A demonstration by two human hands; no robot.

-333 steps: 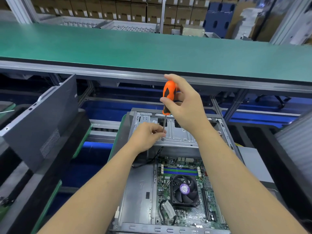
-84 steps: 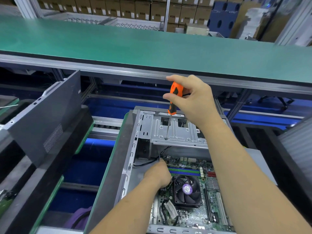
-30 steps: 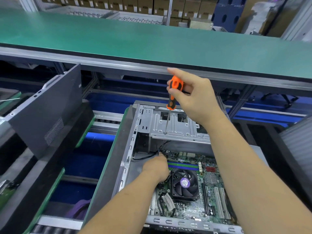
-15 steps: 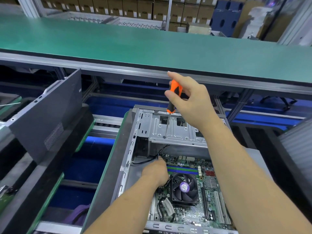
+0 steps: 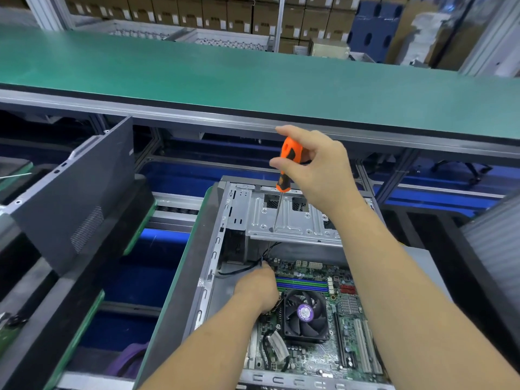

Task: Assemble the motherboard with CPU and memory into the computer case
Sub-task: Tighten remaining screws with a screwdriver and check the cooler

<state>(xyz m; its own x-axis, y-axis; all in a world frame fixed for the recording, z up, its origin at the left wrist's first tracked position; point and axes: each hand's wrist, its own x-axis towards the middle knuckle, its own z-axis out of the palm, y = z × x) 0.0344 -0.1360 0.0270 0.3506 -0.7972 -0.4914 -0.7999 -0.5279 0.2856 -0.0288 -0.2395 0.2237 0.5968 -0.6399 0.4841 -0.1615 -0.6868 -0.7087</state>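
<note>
The open case (image 5: 225, 266) lies on its side below the green bench (image 5: 253, 80), and everything else sits in relation to it. Inside it, filling the near half, is the motherboard (image 5: 349, 333), with its black fan (image 5: 305, 315) near the middle and the memory (image 5: 302, 285) as green and blue strips just beyond the fan. At the far end of the case a metal bracket (image 5: 295, 220) spans the width, raised above the board.

The right hand (image 5: 318, 175) hovers over that far end, its fingers and thumb curled round the orange handle of a screwdriver (image 5: 291, 159). The tool stands nearly upright, and its thin shaft runs down to a hole near the bracket's left front corner, where the tip meets the metal.

The left hand (image 5: 257, 288) reaches into the case at the board's far left corner, just left of the memory and fan. Its fingers curl downward near the black cables (image 5: 242, 270) that trail from under the bracket; whether it grips one cannot be told, since the fingertips are hidden behind the knuckles.

Left of the case, a dark grey panel (image 5: 73, 204) leans tilted. Beyond the bench stand stacked cartons (image 5: 213, 12).
</note>
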